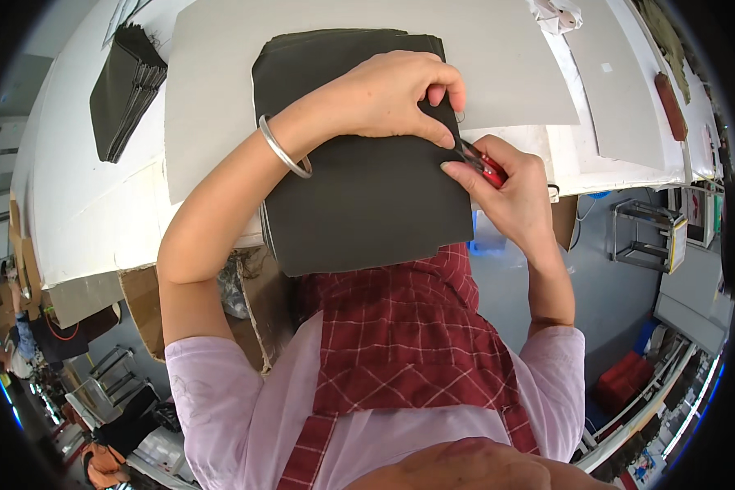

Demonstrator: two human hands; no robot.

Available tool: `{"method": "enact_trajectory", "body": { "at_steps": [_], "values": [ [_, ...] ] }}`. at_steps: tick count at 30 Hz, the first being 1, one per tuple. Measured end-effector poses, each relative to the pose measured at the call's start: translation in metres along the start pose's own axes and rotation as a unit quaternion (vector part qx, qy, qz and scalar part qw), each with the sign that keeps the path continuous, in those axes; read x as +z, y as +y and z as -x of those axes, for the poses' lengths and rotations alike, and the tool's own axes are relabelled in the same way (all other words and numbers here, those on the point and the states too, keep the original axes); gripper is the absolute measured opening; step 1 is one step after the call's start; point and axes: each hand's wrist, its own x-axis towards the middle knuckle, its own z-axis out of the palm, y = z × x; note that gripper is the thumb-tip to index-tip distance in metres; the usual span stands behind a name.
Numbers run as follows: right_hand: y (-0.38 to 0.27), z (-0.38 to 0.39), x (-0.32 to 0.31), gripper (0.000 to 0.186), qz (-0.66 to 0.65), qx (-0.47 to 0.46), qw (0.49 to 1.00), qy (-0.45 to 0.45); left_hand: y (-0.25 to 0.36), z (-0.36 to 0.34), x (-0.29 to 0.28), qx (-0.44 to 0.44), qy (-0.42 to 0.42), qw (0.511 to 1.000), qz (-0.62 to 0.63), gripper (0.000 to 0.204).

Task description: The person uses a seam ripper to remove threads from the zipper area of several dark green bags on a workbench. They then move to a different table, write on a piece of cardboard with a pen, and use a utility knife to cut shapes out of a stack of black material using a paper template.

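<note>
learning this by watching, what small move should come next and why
Probably a gentle squeeze of the red-handled snips by the right hand, kept clear of skin: their blades sit at the right edge of the dark sheet stack, very close to the thumb of the left hand, which lies over the stack.

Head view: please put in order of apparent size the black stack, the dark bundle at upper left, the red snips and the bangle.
Black stack
Dark bundle
Red snips and bangle: too alike to rank
</note>
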Motion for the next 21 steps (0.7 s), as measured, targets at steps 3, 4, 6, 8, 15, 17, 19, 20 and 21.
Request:
{"method": "enact_trajectory", "body": {
  "at_steps": [3, 4, 6, 8, 15, 17, 19, 20, 21],
  "values": [
    [0.003, -0.001, -0.005, 0.024, -0.064, 0.014, 0.998, 0.025, -0.003, 0.000, 0.005, -0.040, 0.037, 0.997, 0.060, 0.013],
    [0.003, -0.002, -0.013, 0.023, -0.069, 0.024, 0.997, 0.032, -0.004, 0.000, 0.008, -0.060, 0.055, 0.993, 0.090, 0.012],
    [0.007, -0.009, -0.019, 0.023, -0.067, 0.023, 0.997, 0.032, -0.002, 0.002, 0.009, -0.146, 0.115, 0.969, 0.164, 0.012],
    [0.014, -0.023, -0.023, 0.022, -0.053, 0.001, 0.998, 0.023, -0.005, 0.000, 0.003, -0.206, 0.130, 0.915, 0.321, 0.014],
    [0.007, -0.050, -0.027, 0.023, -0.006, -0.003, 0.992, -0.128, -0.002, 0.013, 0.004, -0.058, 0.037, 0.988, 0.141, 0.028],
    [0.014, -0.055, -0.028, 0.022, -0.063, -0.006, 0.989, -0.133, 0.004, 0.012, 0.004, -0.055, 0.032, 0.990, 0.123, 0.025],
    [0.014, -0.058, -0.029, 0.021, -0.138, -0.014, 0.980, -0.144, 0.009, 0.010, 0.002, -0.071, 0.014, 0.991, 0.113, 0.020],
    [0.009, -0.060, -0.031, 0.020, -0.184, -0.020, 0.971, -0.152, 0.009, 0.010, 0.003, -0.062, 0.018, 0.992, 0.107, 0.018],
    [0.006, -0.061, -0.034, 0.019, -0.204, -0.024, 0.968, -0.142, 0.009, 0.009, 0.006, -0.052, 0.023, 0.993, 0.100, 0.016]
  ]
}}
